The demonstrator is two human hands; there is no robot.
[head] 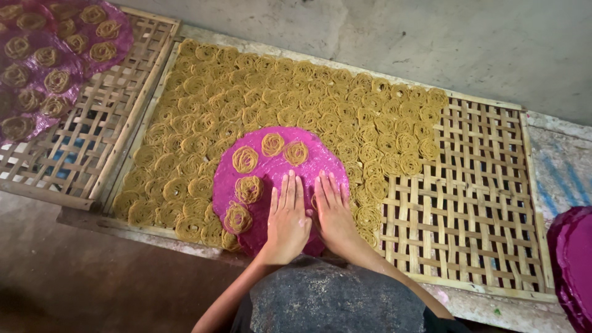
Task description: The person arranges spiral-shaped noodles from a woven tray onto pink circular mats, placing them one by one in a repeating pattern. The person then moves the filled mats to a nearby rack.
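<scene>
A round magenta mesh mat [271, 169] lies on top of the yellow noodle coils that cover a woven bamboo tray [468, 209]. Several coils [245, 159] sit on the mat's left and far parts. My left hand [287, 216] and my right hand [333, 213] lie flat, palms down, side by side on the mat's near right part, fingers stretched and pointing away from me. Neither hand grips anything. Whether a coil lies under the palms is hidden.
Yellow coils [296, 98] fill the tray's left and middle; its right part is bare lattice. A second bamboo tray [92, 123] at the left carries magenta mats with coils [55, 55]. Another magenta mat [573, 259] shows at the right edge. A grey wall rises behind.
</scene>
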